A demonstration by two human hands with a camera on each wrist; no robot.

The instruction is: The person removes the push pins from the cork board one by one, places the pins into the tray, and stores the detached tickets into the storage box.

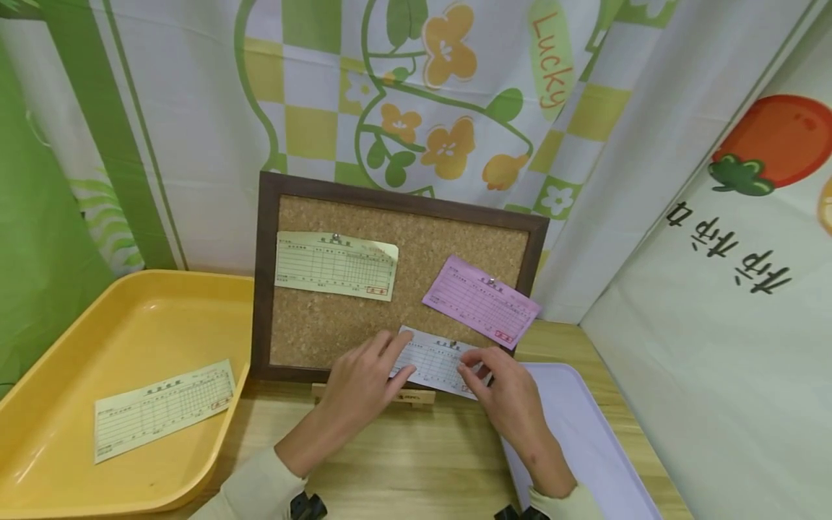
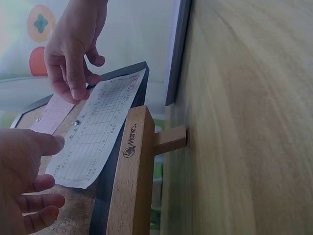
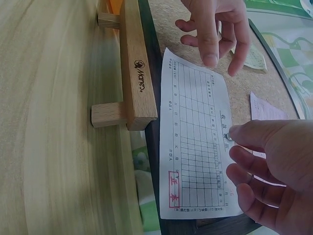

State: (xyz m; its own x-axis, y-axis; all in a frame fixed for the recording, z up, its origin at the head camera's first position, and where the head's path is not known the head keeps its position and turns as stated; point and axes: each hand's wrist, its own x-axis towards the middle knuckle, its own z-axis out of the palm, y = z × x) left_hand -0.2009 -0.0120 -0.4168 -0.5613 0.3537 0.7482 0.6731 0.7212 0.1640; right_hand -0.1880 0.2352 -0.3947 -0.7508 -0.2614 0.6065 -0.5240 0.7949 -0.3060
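Flanking the white receipt slip, left hand and right hand are loose-fingered, gripping nothing; the pushpin between them apparently carries it on the corkboard.

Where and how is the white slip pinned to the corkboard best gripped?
I'd pinch the white slip by its lower edge, near its left end, the left hand coming from below and in front. The pushpin sits near the upper edge; the lower edge shows no pin and looks slightly bowed in the left wrist view, so it should probably lift easily.
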